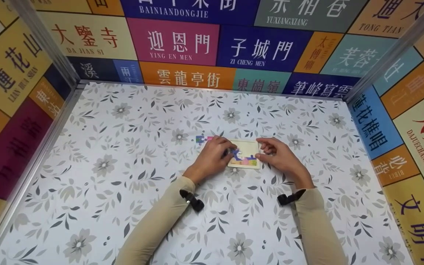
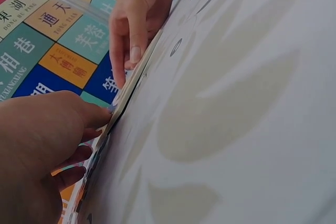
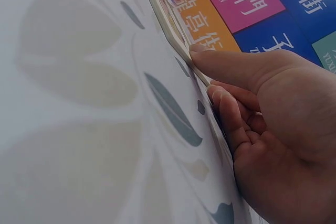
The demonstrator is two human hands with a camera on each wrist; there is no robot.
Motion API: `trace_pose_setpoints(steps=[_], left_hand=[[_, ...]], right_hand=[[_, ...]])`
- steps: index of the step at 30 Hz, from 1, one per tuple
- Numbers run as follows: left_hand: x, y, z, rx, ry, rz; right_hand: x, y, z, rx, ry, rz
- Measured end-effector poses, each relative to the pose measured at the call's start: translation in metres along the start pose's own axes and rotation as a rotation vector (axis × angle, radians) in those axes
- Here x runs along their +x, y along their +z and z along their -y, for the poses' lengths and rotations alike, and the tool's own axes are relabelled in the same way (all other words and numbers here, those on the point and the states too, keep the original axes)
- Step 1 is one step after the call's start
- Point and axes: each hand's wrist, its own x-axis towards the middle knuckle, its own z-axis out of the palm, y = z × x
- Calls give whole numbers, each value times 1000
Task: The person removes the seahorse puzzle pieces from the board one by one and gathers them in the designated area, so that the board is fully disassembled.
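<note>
A small jigsaw puzzle tray [image 1: 249, 148] with a pale frame lies on the patterned tabletop. Colourful pieces fill its lower part, while the upper part shows bare backing. At its left side, my left hand [image 1: 215, 154] pinches a purple puzzle piece [image 1: 237, 153] between thumb and fingers, low over the tray. My right hand [image 1: 279, 156] holds the tray's right side, the thumb near the lower right and the index finger at the top right corner. In the right wrist view, the right thumb [image 3: 226, 64] rests on the tray edge [image 3: 170, 32] with the other fingers curled beside it.
Loose puzzle pieces [image 1: 201, 139] lie just left of the tray, partly hidden behind the left hand. The white floral tabletop [image 1: 153, 198] spreads around. Coloured panels with lettering [image 1: 179, 44] wall in the back and both sides.
</note>
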Motion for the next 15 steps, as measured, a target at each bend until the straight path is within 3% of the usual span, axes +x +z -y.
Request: trace_pose_setpoints(steps=[15], left_hand=[[2,-1,-2,4,-28,25]], right_hand=[[0,-2,0,19,36,18]])
